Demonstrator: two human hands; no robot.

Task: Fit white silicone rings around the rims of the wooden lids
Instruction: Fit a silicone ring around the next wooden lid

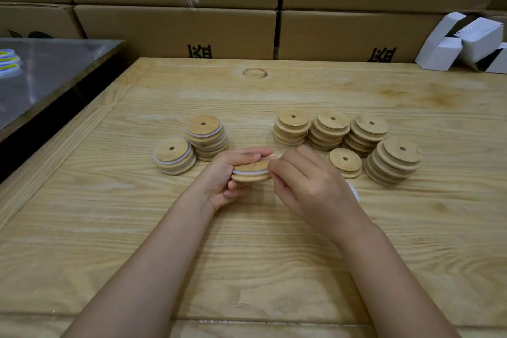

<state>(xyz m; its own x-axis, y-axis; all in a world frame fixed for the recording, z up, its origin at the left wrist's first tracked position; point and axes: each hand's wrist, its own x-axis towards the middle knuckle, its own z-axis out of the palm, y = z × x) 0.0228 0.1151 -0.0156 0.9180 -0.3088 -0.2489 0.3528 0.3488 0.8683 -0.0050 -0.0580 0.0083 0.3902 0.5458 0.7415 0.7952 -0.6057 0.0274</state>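
Lid (251, 177) held just right of the ringed stacks (205, 137), left hand (219, 181) fingers clamped across it, right hand (310, 181) fingers pinching the white ring (247, 172) at its rim: ease round evenly, seating without twists.

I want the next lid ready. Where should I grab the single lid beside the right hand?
Probably from above, pinching the single lid across its raised upper disc: it lies flat, wider flange down on the table, and stacks crowd its far and right sides.
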